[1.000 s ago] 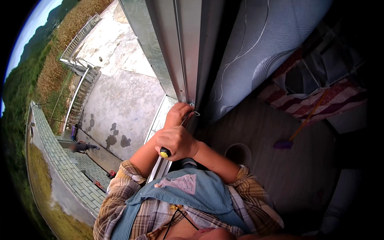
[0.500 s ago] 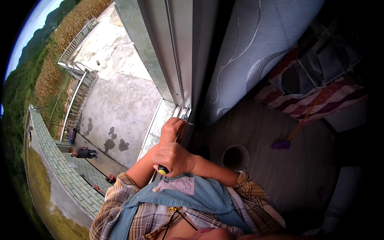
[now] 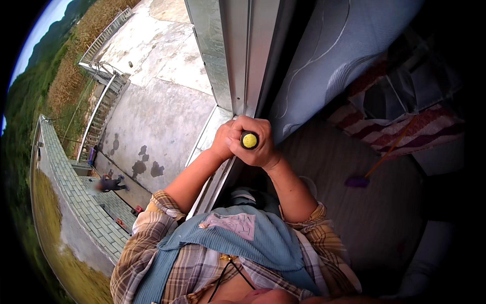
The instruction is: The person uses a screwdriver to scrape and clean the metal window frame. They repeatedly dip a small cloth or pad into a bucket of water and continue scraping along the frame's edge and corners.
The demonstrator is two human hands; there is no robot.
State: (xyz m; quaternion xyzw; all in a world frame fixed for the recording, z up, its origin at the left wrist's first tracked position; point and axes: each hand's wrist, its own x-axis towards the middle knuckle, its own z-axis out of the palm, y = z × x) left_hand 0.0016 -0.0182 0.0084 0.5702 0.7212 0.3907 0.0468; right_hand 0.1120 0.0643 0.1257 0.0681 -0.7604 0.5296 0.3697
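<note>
A screwdriver [image 3: 249,141] with a black and yellow handle stands end-on to me, its yellow butt facing up. Wrapped round that handle is my right hand [image 3: 260,152], closed. My left hand [image 3: 221,141] presses against it from the left with curled fingers, and what they hold is hidden behind the right hand. Both hands are over the lower corner of a metal window frame [image 3: 237,66], where its upright meets the sill track [image 3: 212,185]. The screwdriver's shaft and tip are out of sight beneath my hands.
A pale patterned curtain [image 3: 314,66] hangs right of the frame. On the dark floor inside lies a broom [image 3: 357,182] with a purple head, near a bucket rim [image 3: 310,183]. Outside, well below, a person [image 3: 112,184] is on a concrete yard [image 3: 152,116] with a railing.
Both hands have moved up and right toward the frame's upright. The screwdriver has tipped from slanting toward me to end-on, and the right hand now sits beside the left.
</note>
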